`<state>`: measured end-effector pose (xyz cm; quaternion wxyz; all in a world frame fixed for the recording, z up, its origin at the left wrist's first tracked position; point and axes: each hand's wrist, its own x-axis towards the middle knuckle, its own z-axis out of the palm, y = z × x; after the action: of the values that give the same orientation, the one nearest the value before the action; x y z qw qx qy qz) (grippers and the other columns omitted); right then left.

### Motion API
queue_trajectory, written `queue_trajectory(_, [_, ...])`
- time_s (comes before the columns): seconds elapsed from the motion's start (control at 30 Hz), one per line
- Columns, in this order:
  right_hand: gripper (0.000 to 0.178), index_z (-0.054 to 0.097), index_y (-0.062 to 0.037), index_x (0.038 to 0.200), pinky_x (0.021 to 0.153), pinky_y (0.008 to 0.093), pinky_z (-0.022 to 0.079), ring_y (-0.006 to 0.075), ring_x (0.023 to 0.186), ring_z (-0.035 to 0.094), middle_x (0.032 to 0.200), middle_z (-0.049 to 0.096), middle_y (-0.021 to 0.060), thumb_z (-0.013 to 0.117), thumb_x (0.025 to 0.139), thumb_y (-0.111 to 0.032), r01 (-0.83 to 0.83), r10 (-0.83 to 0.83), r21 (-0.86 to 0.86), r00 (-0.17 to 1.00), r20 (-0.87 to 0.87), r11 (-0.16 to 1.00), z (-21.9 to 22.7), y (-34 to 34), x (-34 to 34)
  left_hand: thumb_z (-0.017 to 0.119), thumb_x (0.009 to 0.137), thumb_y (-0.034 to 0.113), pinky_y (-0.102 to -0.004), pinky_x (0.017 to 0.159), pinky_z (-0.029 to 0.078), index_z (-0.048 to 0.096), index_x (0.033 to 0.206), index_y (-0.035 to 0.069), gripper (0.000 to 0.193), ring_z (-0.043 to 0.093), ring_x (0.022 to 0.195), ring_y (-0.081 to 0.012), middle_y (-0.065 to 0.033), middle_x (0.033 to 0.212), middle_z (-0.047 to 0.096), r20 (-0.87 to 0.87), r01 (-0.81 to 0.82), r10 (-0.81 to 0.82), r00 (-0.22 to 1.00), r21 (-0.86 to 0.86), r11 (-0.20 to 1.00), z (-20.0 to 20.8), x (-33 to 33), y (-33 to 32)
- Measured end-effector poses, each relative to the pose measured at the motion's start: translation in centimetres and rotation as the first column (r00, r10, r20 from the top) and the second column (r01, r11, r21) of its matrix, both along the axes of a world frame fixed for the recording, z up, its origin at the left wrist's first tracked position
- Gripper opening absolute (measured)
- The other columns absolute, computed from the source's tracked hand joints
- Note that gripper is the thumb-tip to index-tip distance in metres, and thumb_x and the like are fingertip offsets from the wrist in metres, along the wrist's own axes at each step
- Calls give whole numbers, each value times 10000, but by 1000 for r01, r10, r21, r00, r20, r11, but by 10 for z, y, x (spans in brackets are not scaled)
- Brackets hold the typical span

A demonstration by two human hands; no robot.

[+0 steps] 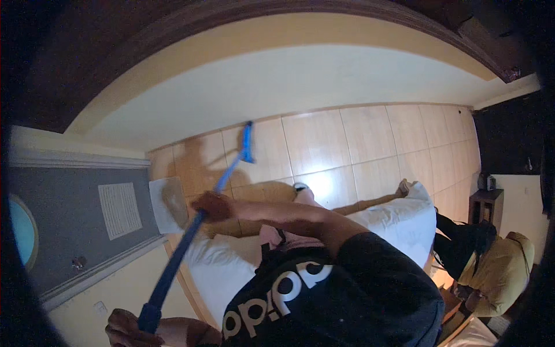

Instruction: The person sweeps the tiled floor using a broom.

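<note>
A long-handled blue floor tool slants from the lower left toward the wall. Its narrow blue head rests on the tiled floor close to the wall's foot; whether it is a broom, mop or squeegee I cannot tell. My right hand is wrapped round the middle of the handle, that arm reaching across in front of me. Down at the lower left, my left hand grips the thick upper end of the handle. My shadow falls on the tiles left of the head.
A bed with a white sheet lies close beside me. The pale wall runs along the far side. At left stands a grey door with a paper sheet. Clothes and a small dark cabinet are at right.
</note>
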<state>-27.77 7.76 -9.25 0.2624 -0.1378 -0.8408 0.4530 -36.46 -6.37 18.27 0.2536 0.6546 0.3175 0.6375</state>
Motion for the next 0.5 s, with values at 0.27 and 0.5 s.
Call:
queue_trajectory(0.27, [169,462,-96,636,613,352,341,227,711,463,669,446,49,560,522,-173,68,-74,184,997,26,981,-34,56,0,480,696,294,-333,578,299,436,487,185,240,468,366,-66,60,404,432,-431,-211,115,895,-183,960,-24,55,52])
queue_trajectory(0.5, [170,496,-74,621,617,376,360,256,667,462,601,441,87,571,490,-152,365,-367,179,930,-21,914,-62,98,171,473,711,310,-323,591,343,424,442,181,303,451,338,-65,43,346,422,-168,-253,207,964,-338,906,-67,125,90])
